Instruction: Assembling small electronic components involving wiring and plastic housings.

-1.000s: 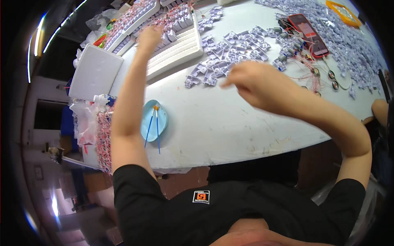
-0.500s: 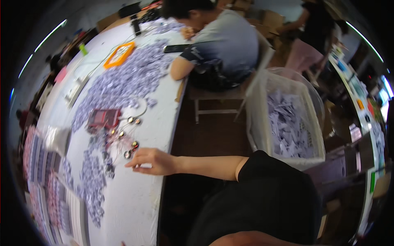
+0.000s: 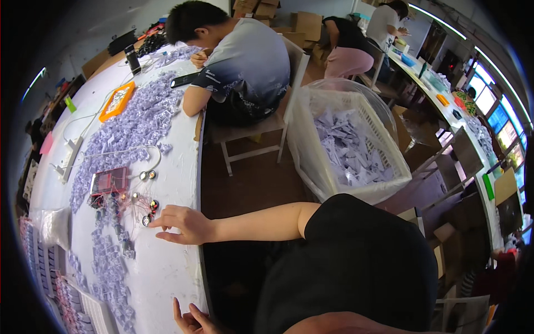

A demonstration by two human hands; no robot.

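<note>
My right hand [image 3: 184, 224] reaches over the white table, thumb apart from the fingers. Its fingertips are at a small round dark-rimmed part [image 3: 146, 221]; I cannot tell whether they touch it. More round parts [image 3: 148, 175] lie nearby among thin red wires [image 3: 133, 209]. Beside them sits a red-cased device [image 3: 109, 181] with a white cable. At the lower edge my left hand [image 3: 193, 322] shows only in part, its fingers apart and nothing visible in it. Small pale-violet pieces [image 3: 108, 261] lie in a strip left of my hands.
A larger heap of violet pieces [image 3: 139, 114] spreads up the table beside an orange tray [image 3: 117, 102] and a power strip [image 3: 69, 158]. A seated person [image 3: 245, 72] leans on the table edge. A plastic-lined crate [image 3: 384, 146] holding pale pieces stands right. Stacked trays [image 3: 92, 309] sit lower left.
The view has turned, so the table and the seated person appear farther left. My left hand has come into view at the lower edge. My right hand stays by the round parts.
</note>
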